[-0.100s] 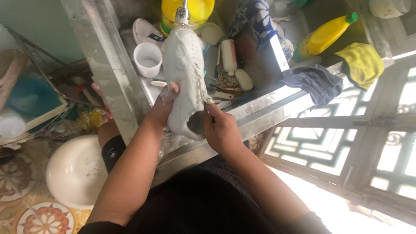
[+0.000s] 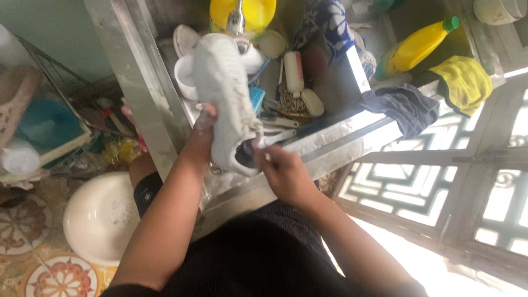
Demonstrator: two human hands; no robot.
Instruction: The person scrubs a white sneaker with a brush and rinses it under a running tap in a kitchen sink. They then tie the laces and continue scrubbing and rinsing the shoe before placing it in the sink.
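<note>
Head view: perhaps leather white shoe (image 2: 225, 93)

Layout of the sink and its surroundings, seen from above.

A shoe (image 2: 225, 93) lies over the sink (image 2: 137, 82), under the tap (image 2: 236, 19), with the left hand (image 2: 201, 137) at its left side and the right hand (image 2: 283, 170) at its near end. A cup (image 2: 184, 77) stands left of the shoe; a bottle (image 2: 418, 47) lies far right, cloths (image 2: 434, 93) before it. A basin (image 2: 99, 217) sits on the floor, lower left.
</note>
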